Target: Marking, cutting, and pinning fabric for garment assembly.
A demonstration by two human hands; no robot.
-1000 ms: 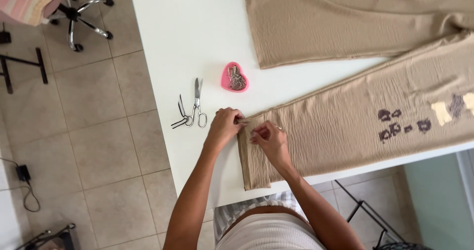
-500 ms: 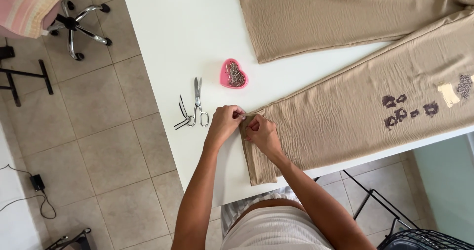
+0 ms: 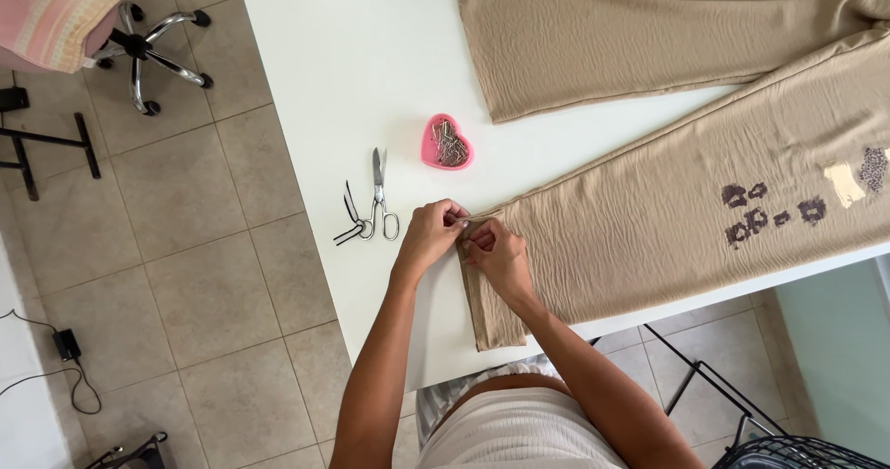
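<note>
A person's left hand [image 3: 428, 235] and right hand [image 3: 495, 256] met at the hem of a tan trouser leg [image 3: 667, 219] spread across a white table [image 3: 343, 80], near the table's front edge. Both hands pinched the folded hem, each grip narrow and closed on the cloth, fingertips touching at the corner of the fold. The fabric was light brown with a fine crinkled texture; its end was turned back into a narrow band that ran toward the table's front edge and hung just over it. Further along the leg, toward the table's right edge, sat a cluster of dark brown spotted patches [image 3: 765, 214] and a pale cream patch [image 3: 844, 182]. A second trouser leg [image 3: 649, 33] of the same tan cloth lay toward the far edge of the table, its hem cut straight and flat, apart from the first leg at the hem ends.

Just to the left of the hands lay a pair of silver scissors [image 3: 380, 196] with blades pointing toward the far edge, and beside them a small black thread snip [image 3: 350, 221]. A pink heart-shaped dish [image 3: 446, 143] holding metal pins stood between the scissors and the far trouser leg. Beyond the table's left edge, a chair with a chrome star base [image 3: 148, 47] stood on the tiled floor [image 3: 204, 274].
</note>
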